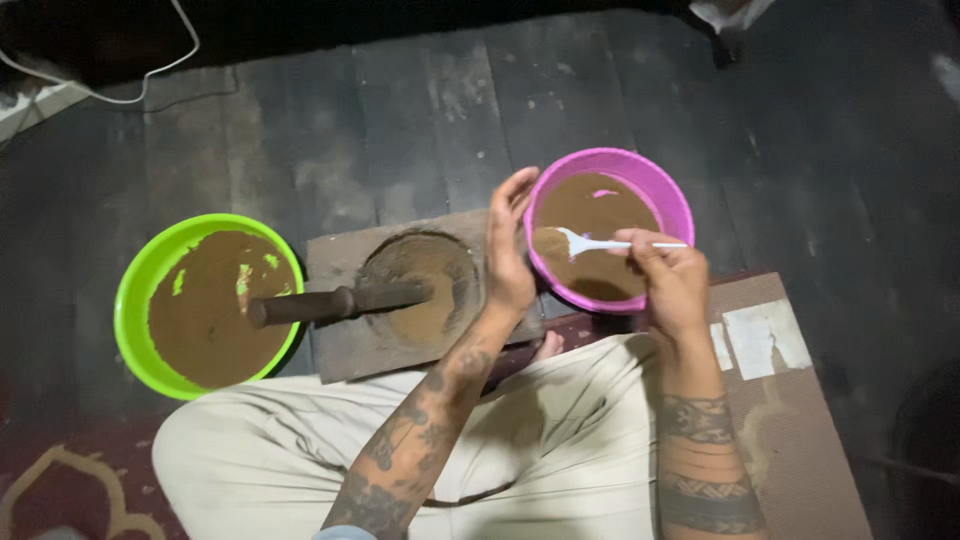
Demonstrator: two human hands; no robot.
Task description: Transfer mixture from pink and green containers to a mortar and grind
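2 bowls, 1 spoon, 1 pestle, 1 mortar slab

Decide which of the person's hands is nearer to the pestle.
Left. The left hand stands open between the mortar block and the pink bowl, just right of the pestle tip. The right hand is farther off, holding a white spoon over the pink bowl.

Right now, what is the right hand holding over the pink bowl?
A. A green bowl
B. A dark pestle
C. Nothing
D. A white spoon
D: the right hand grips the handle of a white spoon whose tip dips into the brown powder in the pink bowl, while the left hand rests against that bowl's rim.
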